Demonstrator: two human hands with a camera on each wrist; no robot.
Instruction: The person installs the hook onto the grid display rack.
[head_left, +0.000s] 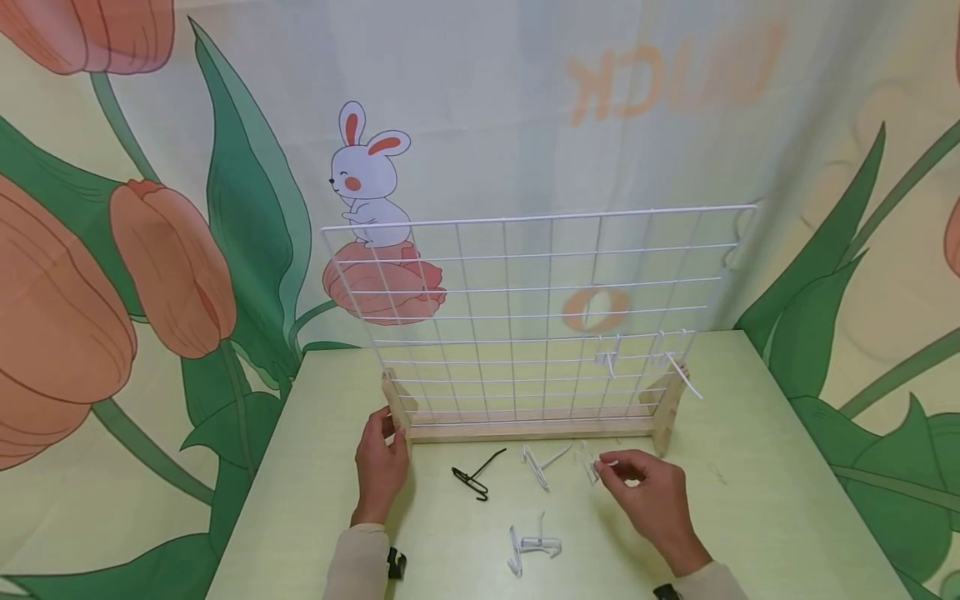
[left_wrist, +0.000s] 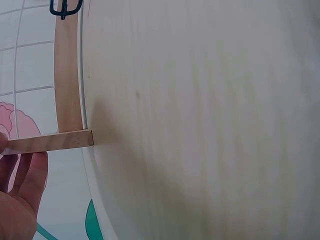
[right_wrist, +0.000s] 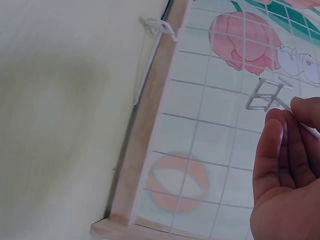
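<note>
A white wire grid (head_left: pixel 504 220) stands upright in a wooden stand (head_left: pixel 525 431). My left hand (head_left: pixel 381 467) holds the stand's left upright; in the left wrist view its fingers lie against that wooden piece (left_wrist: pixel 65 141), the thumb mostly out of frame. Just in front of the base, my right hand (head_left: pixel 652 492) pinches a white wire hook (right_wrist: pixel 262 95) between thumb and fingers, its square back showing in the right wrist view. Two white hooks hang on the grid at the right, one (head_left: pixel 606 358) left of the other (head_left: pixel 684 377).
On the table (head_left: pixel 285 517) before the stand lie a black wire hook (head_left: pixel 471 480) and a white hook (head_left: pixel 537 468). Nearer the front are more white hook pieces (head_left: pixel 536 544). A printed curtain (head_left: pixel 480 125) hangs behind the table.
</note>
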